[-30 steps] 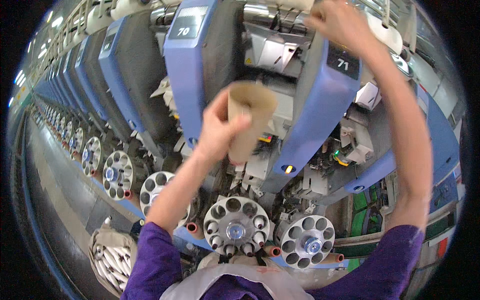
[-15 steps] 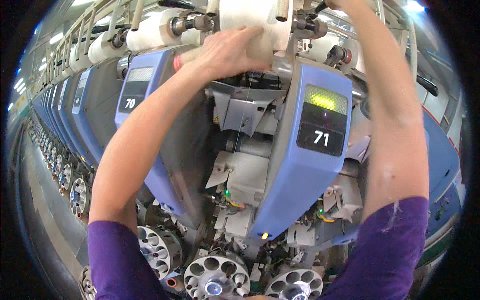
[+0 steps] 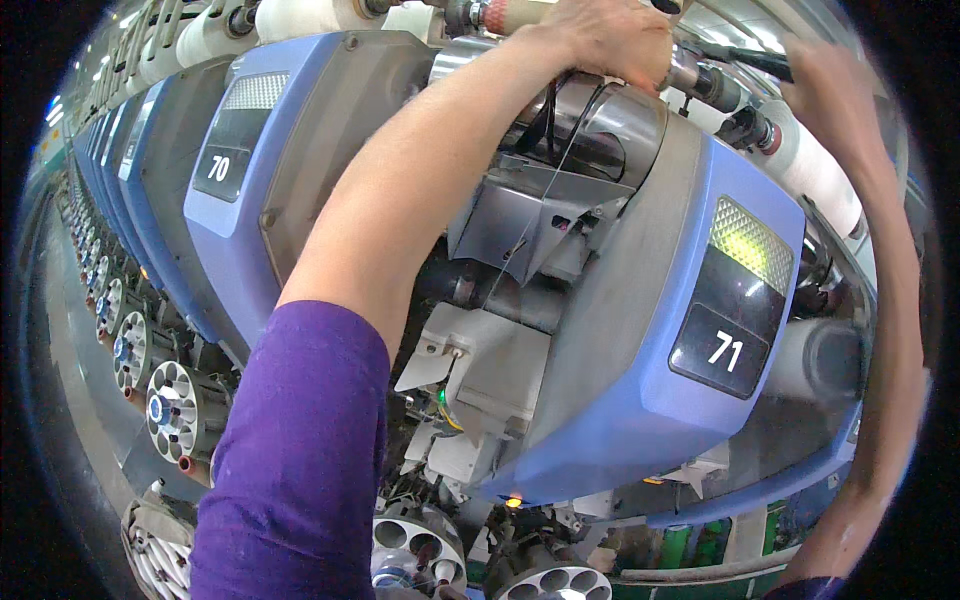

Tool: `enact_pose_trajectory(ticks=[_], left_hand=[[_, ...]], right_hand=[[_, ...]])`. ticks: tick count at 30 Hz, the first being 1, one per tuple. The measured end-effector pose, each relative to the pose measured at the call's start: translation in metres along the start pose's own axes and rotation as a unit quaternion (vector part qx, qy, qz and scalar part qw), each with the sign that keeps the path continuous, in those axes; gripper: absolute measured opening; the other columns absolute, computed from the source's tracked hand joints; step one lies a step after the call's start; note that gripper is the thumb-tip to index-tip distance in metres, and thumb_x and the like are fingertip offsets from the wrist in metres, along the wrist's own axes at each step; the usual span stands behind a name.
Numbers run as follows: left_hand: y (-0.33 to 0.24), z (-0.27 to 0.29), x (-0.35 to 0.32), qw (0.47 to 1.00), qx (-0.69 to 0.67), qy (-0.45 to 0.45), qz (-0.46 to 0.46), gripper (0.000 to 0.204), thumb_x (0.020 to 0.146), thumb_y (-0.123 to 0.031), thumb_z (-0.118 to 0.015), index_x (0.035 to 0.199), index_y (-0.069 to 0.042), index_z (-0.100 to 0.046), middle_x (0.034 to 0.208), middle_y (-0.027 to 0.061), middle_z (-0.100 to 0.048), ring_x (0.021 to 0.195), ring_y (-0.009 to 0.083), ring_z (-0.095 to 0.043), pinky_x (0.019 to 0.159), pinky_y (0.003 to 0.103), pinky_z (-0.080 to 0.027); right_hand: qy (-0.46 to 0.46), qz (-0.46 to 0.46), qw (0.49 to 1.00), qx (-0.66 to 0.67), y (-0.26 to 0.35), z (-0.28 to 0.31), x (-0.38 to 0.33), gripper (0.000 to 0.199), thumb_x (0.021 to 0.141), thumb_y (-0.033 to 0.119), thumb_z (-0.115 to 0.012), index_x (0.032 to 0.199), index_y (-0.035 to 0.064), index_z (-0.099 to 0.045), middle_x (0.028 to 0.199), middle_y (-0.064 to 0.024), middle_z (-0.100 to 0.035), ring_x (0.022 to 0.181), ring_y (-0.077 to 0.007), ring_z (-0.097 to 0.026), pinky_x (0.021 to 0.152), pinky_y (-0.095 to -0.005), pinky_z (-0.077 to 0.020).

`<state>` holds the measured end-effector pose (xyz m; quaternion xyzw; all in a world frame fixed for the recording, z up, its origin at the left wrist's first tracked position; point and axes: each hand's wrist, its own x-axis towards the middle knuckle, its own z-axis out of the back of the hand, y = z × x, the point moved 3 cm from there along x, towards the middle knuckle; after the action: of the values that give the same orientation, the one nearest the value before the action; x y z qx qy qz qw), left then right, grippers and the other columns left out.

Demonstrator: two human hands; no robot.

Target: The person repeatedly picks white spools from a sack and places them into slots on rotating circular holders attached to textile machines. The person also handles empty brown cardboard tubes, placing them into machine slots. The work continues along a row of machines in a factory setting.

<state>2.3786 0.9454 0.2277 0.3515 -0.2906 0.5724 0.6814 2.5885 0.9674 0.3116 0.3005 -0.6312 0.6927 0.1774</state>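
My left hand (image 3: pixel 612 42) is closed over a pale cone tube (image 3: pixel 530 14) with a red-patterned end. The tube lies across the winding unit, between the left cradle holder (image 3: pixel 462 16) and the right cradle holder (image 3: pixel 708 82). Just beneath that hand is the shiny metal drum (image 3: pixel 622 118), with a thin thread running down in front of it. At the upper right, my right hand (image 3: pixel 832 92), somewhat blurred, is closed at the end of a black lever handle (image 3: pixel 745 60). The fingertips of my left hand are partly hidden behind its back.
A blue-fronted housing (image 3: pixel 715 300) with a lit yellow-green lamp stands right of the drum; another blue housing (image 3: pixel 235 150) stands left. White yarn packages (image 3: pixel 305 18) line the top. Round bobbin magazines (image 3: pixel 175 412) run along the lower left. Another white package (image 3: pixel 815 165) sits beneath my right forearm.
The view has shifted to the right. The tube under my left hand has come up between the holders, where a white yarn package was. My right hand has moved right and down with the lever.
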Motion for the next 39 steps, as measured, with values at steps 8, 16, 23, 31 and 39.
enact_pose_trajectory(ticks=[8,16,23,31,39], left_hand=[[-0.011,-0.001,-0.009,0.997,-0.004,-0.072,0.024,0.049,0.075,-0.045,-0.061,0.109,-0.010,-0.056,0.099,0.0136,-0.061,0.096,0.0272,-0.058,0.080,0.041,-0.046],[-0.160,0.050,-0.354,0.934,-0.339,-0.090,0.066,0.017,0.074,-0.011,-0.054,0.084,-0.001,-0.064,0.100,0.0143,-0.063,0.108,0.0342,-0.053,0.093,0.044,-0.039],[-0.263,0.057,-0.630,0.693,-0.415,0.186,0.559,0.027,0.091,-0.025,-0.052,0.089,-0.001,-0.066,0.095,0.0089,-0.064,0.084,0.0127,-0.057,0.074,0.028,-0.044],[-0.342,0.080,-0.619,0.712,-0.550,0.042,0.434,0.022,0.089,-0.018,-0.055,0.087,0.003,-0.061,0.078,0.0119,-0.058,0.074,0.0213,-0.055,0.065,0.032,-0.043],[-0.452,0.111,-0.657,0.669,-0.512,0.213,0.495,0.030,0.091,-0.030,-0.052,0.094,-0.002,-0.063,0.086,0.0116,-0.062,0.077,0.0206,-0.060,0.069,0.032,-0.047]], right_hand=[[-0.036,-0.091,0.995,-0.020,0.069,0.036,0.016,0.025,0.064,0.025,-0.069,0.077,0.0043,-0.065,0.091,-0.0187,-0.061,0.090,-0.0296,-0.058,0.079,-0.0390,-0.0453],[-0.239,-0.226,0.840,0.431,0.195,0.163,-0.221,0.016,0.078,0.022,-0.065,0.076,0.0061,-0.060,0.068,-0.0117,-0.060,0.063,-0.0299,-0.059,0.057,-0.0366,-0.0452],[0.261,-0.452,0.787,0.329,0.386,0.146,-0.397,0.019,0.083,0.022,-0.058,0.092,0.0047,-0.060,0.076,-0.0137,-0.062,0.069,-0.0330,-0.061,0.060,-0.0395,-0.0487],[0.062,-0.754,0.334,0.562,0.411,0.139,-0.383,0.029,0.088,0.025,-0.058,0.089,-0.0044,-0.059,0.079,-0.0166,-0.065,0.062,-0.0229,-0.064,0.054,-0.0321,-0.0506],[0.179,-0.220,0.801,0.527,0.318,0.255,-0.408,0.021,0.077,0.012,-0.062,0.097,0.0059,-0.060,0.095,-0.0140,-0.056,0.090,-0.0314,-0.053,0.075,-0.0433,-0.0401]])
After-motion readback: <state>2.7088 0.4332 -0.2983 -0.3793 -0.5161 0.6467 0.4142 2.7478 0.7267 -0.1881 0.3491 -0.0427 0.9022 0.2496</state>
